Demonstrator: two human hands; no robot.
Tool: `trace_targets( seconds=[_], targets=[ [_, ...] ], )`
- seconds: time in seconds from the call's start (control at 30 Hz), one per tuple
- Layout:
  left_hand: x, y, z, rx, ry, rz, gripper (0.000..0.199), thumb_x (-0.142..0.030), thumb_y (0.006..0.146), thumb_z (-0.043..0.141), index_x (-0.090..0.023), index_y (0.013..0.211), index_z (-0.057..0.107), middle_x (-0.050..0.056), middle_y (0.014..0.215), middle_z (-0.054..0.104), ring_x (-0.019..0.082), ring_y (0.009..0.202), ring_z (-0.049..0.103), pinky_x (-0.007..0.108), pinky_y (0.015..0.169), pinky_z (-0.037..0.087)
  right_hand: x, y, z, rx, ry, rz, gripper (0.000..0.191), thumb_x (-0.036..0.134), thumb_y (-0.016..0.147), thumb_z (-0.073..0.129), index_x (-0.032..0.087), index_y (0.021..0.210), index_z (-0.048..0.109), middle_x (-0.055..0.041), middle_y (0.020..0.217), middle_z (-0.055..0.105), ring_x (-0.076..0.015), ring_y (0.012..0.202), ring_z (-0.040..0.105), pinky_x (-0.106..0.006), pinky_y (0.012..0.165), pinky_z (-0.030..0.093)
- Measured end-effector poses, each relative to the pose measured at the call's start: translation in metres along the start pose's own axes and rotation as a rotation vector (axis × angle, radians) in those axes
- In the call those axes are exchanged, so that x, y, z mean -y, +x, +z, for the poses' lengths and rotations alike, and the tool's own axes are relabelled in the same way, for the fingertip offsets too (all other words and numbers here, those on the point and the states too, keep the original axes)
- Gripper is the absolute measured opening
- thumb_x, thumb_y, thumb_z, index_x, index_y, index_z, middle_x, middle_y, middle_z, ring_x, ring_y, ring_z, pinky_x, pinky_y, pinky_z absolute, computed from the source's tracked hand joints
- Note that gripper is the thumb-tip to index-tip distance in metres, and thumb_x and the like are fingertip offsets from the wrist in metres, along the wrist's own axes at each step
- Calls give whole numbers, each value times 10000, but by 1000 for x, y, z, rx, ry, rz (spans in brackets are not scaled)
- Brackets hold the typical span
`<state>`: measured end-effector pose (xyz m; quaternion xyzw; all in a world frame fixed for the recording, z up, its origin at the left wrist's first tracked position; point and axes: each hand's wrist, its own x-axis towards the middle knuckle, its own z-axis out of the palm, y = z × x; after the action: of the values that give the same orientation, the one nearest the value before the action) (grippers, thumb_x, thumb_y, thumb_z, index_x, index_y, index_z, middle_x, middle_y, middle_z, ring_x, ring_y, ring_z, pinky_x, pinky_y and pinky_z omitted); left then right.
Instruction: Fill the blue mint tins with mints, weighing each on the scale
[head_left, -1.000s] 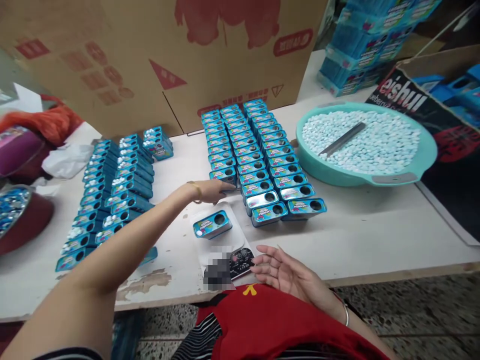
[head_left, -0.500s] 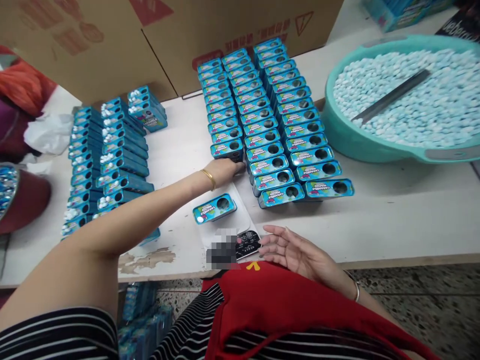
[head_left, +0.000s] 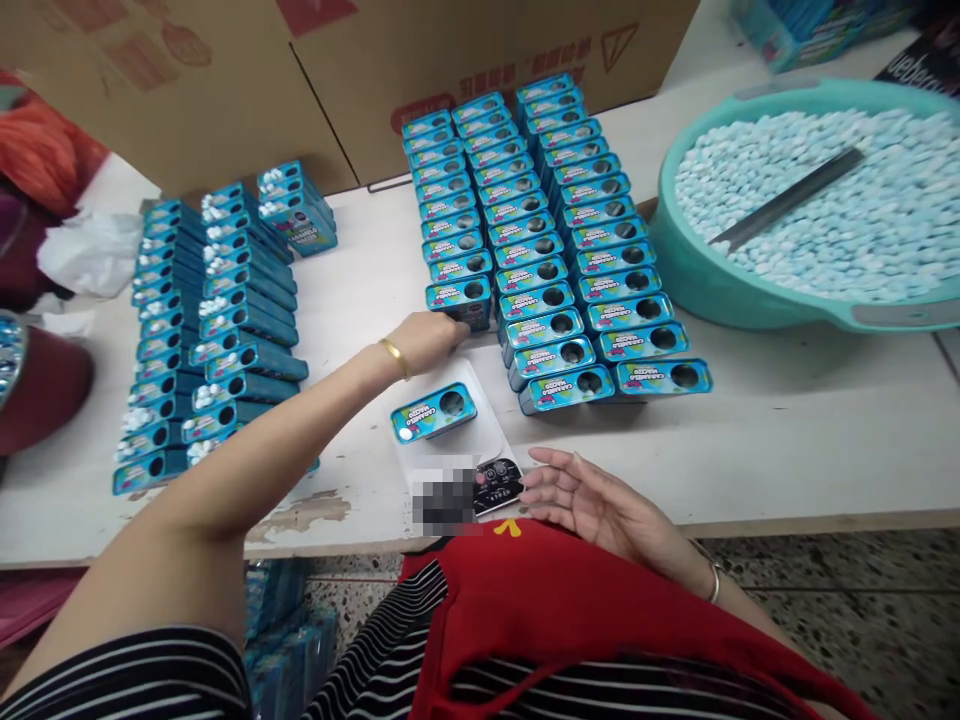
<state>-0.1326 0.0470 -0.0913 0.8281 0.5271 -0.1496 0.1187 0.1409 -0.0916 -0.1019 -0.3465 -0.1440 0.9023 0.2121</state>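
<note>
My left hand (head_left: 429,340) reaches across the table, fingers curled and partly hidden, at the lower front of the nearest blue tin (head_left: 457,293) in a column; what they grip, if anything, is hidden. Just in front of that hand, a single blue candy tin (head_left: 433,412) with a round dark opening sits on a small white scale (head_left: 487,425). The scale's black control panel (head_left: 499,487) faces me, partly blurred out. My right hand (head_left: 581,500) is open beside the panel, palm up with fingers loosely spread, holding nothing.
Columns of tins with dark openings (head_left: 559,325) stand right of centre. Tins topped with white candies (head_left: 225,310) stand left. A teal basin (head_left: 682,240) of pale blue candies holds a grey metal strip (head_left: 795,197). A cardboard box (head_left: 225,90) lines the back; a red bowl (head_left: 60,385) is left.
My left hand has drawn back slightly left, away from the gap between the tin columns, uncovering more of the nearest tin's front. The tin on the scale and my right hand stay put.
</note>
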Motion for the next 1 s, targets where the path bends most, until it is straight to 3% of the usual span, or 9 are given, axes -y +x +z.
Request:
trace_targets(
  seconds=[0.13, 0.27, 0.37, 0.43, 0.53, 0.67, 0.8, 0.87, 1.0],
  targets=[
    [3, -49, -24, -215, -162, -29, 205, -219, 869, 437, -171, 916, 631, 29, 709, 634, 128, 605, 545, 250, 597, 385, -1, -2, 2, -3, 18, -6, 325, 407, 908, 482, 209, 1149, 577, -69, 1050, 639, -179, 962, 617, -332, 867, 461],
    [-39, -114, -43, -526, -390, -56, 168, -274, 902, 466, -183, 891, 607, -13, 663, 623, 82, 542, 529, 215, 557, 412, 1, -1, 13, 71, 31, 10, 306, 387, 904, 499, 192, 1121, 592, -67, 1027, 637, -142, 833, 631, -273, 733, 473],
    [-96, -144, -32, -517, -408, 136, 130, -216, 912, 456, -188, 936, 581, 2, 744, 666, 88, 618, 594, 214, 581, 462, -2, 3, 27, 170, 39, 45, 306, 386, 892, 520, 181, 1106, 598, -60, 974, 646, -122, 748, 627, -238, 633, 458],
    [-131, -151, -14, -495, -390, 248, 149, -167, 916, 425, -181, 875, 568, -9, 676, 640, 89, 583, 581, 214, 553, 461, -7, 4, 34, 225, 46, 90, 313, 394, 884, 537, 174, 1096, 602, -33, 823, 649, -104, 665, 610, -211, 567, 433],
    [-160, -157, 10, -541, -397, 314, 171, -121, 911, 395, -153, 922, 563, 0, 661, 626, 99, 579, 571, 221, 538, 455, -16, 4, 34, 264, -13, 125, 331, 414, 865, 567, 141, 1044, 622, 14, 602, 586, -71, 506, 532, -187, 486, 385],
    [-152, -180, 18, -684, -381, 220, 203, -115, 874, 483, -133, 1062, 558, -9, 615, 569, 108, 544, 500, 238, 507, 399, -23, -4, 22, 179, -55, 64, 262, 325, 827, 636, 138, 1011, 633, -12, 729, 636, -58, 555, 547, -175, 486, 388],
    [-123, -204, 14, -924, -373, -171, 195, -140, 849, 560, -178, 1035, 599, -17, 625, 519, 107, 576, 476, 250, 560, 395, -24, -12, 12, 95, -25, 11, 224, 225, 817, 643, 160, 1030, 612, -30, 861, 650, -57, 627, 570, -164, 513, 418],
    [-113, -207, 16, -958, -354, -286, 217, -176, 854, 565, -198, 1067, 601, 15, 731, 564, 133, 679, 524, 287, 646, 427, -24, -14, 10, 82, -35, -16, 232, 240, 821, 640, 162, 1035, 591, -31, 838, 650, -60, 610, 571, -159, 489, 414],
    [-104, -198, 26, -923, -235, -320, 282, -228, 860, 566, -244, 1140, 585, 76, 1000, 603, 210, 945, 555, 393, 839, 419, -26, -14, 8, 70, -72, -42, 284, 283, 809, 653, 172, 1049, 548, -22, 809, 651, -52, 555, 565, -146, 449, 391]
  ],
)
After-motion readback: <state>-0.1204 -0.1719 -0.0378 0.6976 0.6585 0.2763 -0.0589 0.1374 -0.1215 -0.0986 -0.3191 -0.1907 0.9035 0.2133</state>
